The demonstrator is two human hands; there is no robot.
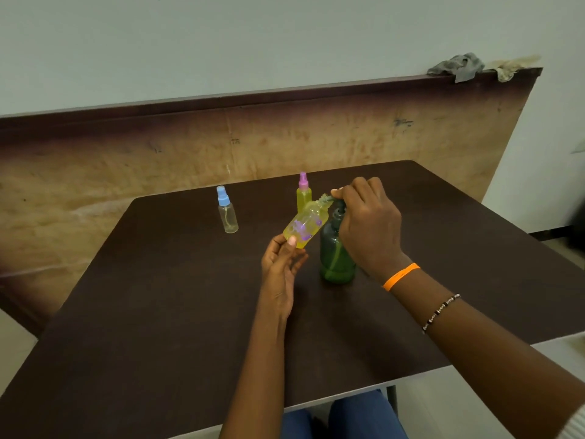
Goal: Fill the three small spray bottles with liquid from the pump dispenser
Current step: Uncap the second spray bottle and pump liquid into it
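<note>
The left hand point(281, 267) grips the base of a yellow bottle point(305, 225), uncapped and tilted so its open neck meets the spout of the green dispenser point(336, 255), which stands near the middle of the table point(158, 296). The right hand point(368, 223) is curled over the pump head, pressing or about to press; the spout itself is mostly hidden beneath the fingers. This looks like the filling step for the second bottle: the pink-capped bottle point(303, 193), just behind the dispenser toward the far edge, already shows yellow liquid and is closed, while the blue-capped bottle point(227, 210), further left and well apart, looks empty and is capped. The tilted bottle appears largely full, though its own tint makes the level hard to judge. Next would come keeping the neck steady under the spout through each stroke, then uprighting it and refitting its sprayer, which is not in view.
</note>
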